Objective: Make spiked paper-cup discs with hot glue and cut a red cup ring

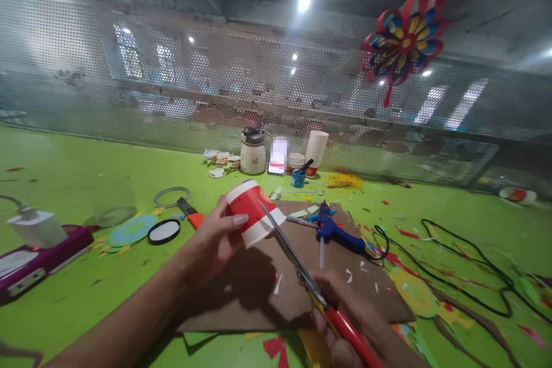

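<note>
My left hand (219,236) grips a red and white paper cup (250,210), tilted on its side above a brown cardboard sheet (241,299). The thumb lies across the cup's red wall. In my right hand (340,310) is a pair of scissors (297,261) with red handles. Their blades point up and left, and the tips lie over the cup's wall near its rim. Whether the blades have cut into the paper I cannot tell. Just beyond the scissors, a blue glue gun (338,230) rests on the cardboard.
A purple power strip (47,264) with a white charger sits at left. Toward the back stand a jar-shaped bottle (253,152), a phone (278,158), a paint pot (297,178) and stacked cups (317,152). A black cord (466,299) and paper scraps cover the right side.
</note>
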{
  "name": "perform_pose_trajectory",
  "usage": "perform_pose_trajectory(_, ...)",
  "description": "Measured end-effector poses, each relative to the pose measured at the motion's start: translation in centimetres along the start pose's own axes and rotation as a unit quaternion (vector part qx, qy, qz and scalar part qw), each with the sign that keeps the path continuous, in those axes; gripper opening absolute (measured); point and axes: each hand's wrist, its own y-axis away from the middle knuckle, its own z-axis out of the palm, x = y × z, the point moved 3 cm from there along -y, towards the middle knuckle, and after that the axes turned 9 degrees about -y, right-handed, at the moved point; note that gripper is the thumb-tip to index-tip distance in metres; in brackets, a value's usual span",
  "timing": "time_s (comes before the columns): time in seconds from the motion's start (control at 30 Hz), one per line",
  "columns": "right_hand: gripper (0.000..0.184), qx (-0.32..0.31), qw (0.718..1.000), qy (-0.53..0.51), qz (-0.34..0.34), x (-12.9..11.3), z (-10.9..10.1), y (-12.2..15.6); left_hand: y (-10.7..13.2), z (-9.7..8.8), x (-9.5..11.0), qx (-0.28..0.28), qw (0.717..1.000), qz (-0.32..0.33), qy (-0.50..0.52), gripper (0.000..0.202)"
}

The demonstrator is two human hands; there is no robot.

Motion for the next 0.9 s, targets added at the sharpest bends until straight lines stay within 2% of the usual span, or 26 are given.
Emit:
perform_pose_trajectory(0.13, 0.059, 0.014, 0.999, -0.032, 0.029, 0.1, -0.1, 0.0, -0.2, 0.1, 0.2, 0.001, 1.000, 0.008, -0.001, 0.073)
perform_pose_trajectory(0.3, 0.057, 0.007, 1.000, 0.011, 0.007, -0.1, -0.3, 0.3, -0.1, -0.1, 0.3, 0.010, 1.000, 0.012, -0.001, 0.074)
perform_pose_trajectory(0.63, 0.051, 0.026, 0.998, 0.053, -0.022, -0.6, -0.1, 0.3, -0.4, -1.0, -0.6, -0.007, 1.000, 0.013, -0.005, 0.074)
perform_pose_trajectory(0.9, 0.052, 0.020, 0.992, 0.104, -0.060, -1.0, -0.2, 0.8, -0.1, -0.7, -0.5, -0.011, 1.000, 0.017, -0.004, 0.072)
